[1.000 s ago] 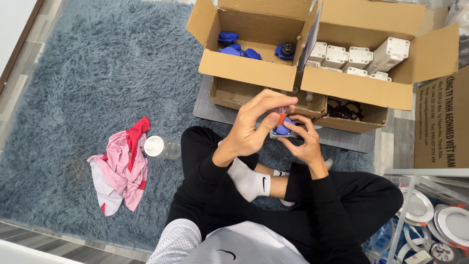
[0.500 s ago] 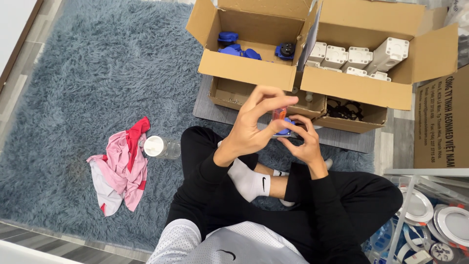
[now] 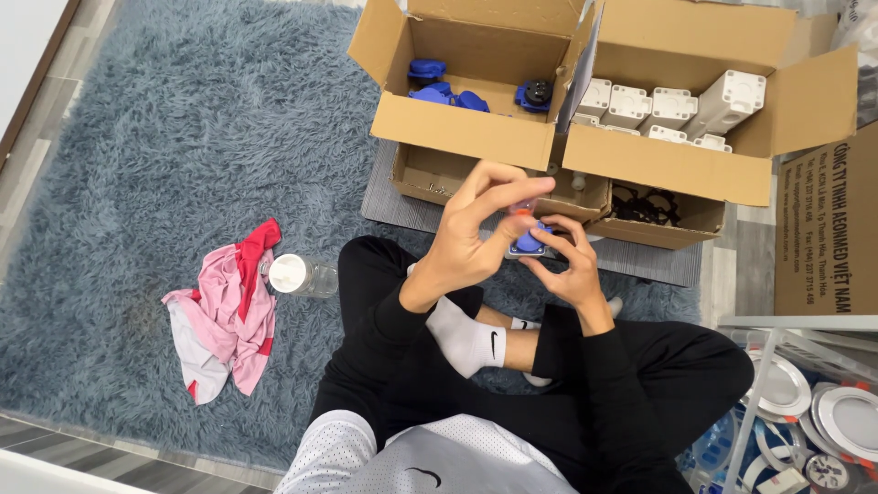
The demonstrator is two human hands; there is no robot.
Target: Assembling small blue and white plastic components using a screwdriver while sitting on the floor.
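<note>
A shaggy grey rug (image 3: pixel 165 183) fills the floor. At twelve o'clock stand two open cardboard boxes: the left box (image 3: pixel 462 128) holds a few blue parts (image 3: pixel 448 91), the right box (image 3: pixel 668 160) rows of white parts (image 3: pixel 672 110). At nine o'clock lie a pink cloth (image 3: pixel 224 311) and a clear bottle (image 3: pixel 302 274). At centre, the right hand (image 3: pixel 572 265) cradles a small blue-and-white piece (image 3: pixel 529 245), fingers closed around it; the left hand (image 3: pixel 476 233) pinches something orange at its top. Assembly looks under way, with many white parts waiting.

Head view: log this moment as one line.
left hand: pinching small orange part | right hand: holding blue socket | seated cross-legged on grey rug | open cardboard boxes ahead
</note>
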